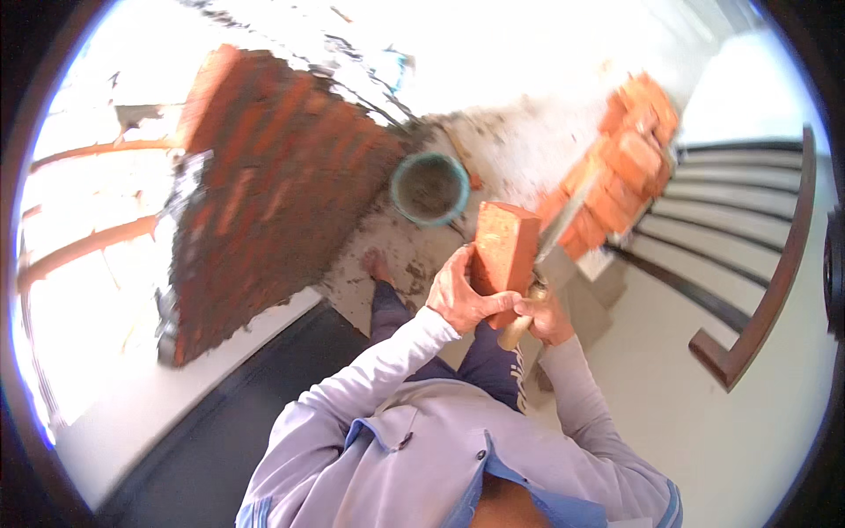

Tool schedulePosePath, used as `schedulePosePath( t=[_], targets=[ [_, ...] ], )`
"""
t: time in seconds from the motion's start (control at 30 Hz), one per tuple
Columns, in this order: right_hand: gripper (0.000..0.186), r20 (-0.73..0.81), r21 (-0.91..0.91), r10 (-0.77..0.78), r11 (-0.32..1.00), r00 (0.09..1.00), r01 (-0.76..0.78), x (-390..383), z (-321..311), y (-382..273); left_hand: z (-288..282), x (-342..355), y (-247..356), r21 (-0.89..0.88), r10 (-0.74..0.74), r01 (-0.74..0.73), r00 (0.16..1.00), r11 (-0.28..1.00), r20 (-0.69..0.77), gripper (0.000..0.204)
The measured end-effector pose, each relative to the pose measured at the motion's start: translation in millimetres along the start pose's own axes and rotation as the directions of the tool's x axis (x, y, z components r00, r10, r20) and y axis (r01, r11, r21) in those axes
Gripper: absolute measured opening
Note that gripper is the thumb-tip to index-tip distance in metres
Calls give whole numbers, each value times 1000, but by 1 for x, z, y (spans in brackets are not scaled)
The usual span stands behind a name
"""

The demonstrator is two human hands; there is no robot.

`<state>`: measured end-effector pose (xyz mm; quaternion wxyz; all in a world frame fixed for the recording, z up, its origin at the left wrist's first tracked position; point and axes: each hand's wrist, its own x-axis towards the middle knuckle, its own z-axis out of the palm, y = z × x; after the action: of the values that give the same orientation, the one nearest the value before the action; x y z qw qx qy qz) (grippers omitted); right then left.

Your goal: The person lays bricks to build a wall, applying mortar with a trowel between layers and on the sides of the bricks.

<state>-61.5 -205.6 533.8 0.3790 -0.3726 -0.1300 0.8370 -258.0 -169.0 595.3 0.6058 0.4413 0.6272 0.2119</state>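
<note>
An orange-red brick (506, 251) is held up in front of my body, tilted slightly. My left hand (459, 295) wraps round its left side and lower end, with the thumb across the near face. Close against the brick's lower right, my right hand (549, 317) is closed round a trowel. The trowel's pale wooden handle (516, 333) sticks out below the fingers, and its long metal blade (563, 220) points away to the upper right, past the brick. Whether the right fingers also touch the brick I cannot tell.
At left rises a partly built brick wall (273, 185) beside a white ledge (264, 327). A round teal-rimmed bucket (395, 195) of grey mortar stands beyond my bare foot (377, 264). Stacked bricks (629, 163) lie at far right, next to a dark-barred railing (779, 290).
</note>
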Motion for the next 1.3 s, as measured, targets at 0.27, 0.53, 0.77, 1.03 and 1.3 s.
schedulePosePath(
  t=[0.27,0.53,0.77,1.03,1.3],
  targets=[
    [50,18,-524,-127,844,992,118,6,112,-51,-209,-142,120,518,488,-309,836,798,-252,65],
    [30,-274,-574,-185,819,944,-6,11,184,18,-463,-170,70,878,668,-136,704,460,-241,89],
    [29,-332,-439,-118,898,936,-42,25,218,82,-489,-111,57,904,617,-63,750,423,-236,85],
    [32,-300,-478,-156,878,941,-7,27,217,99,-486,-91,61,902,627,-132,759,412,-175,63],
    [28,-297,-622,-194,782,935,-35,15,218,76,-489,-77,42,895,626,-140,760,422,-176,70]
  ],
)
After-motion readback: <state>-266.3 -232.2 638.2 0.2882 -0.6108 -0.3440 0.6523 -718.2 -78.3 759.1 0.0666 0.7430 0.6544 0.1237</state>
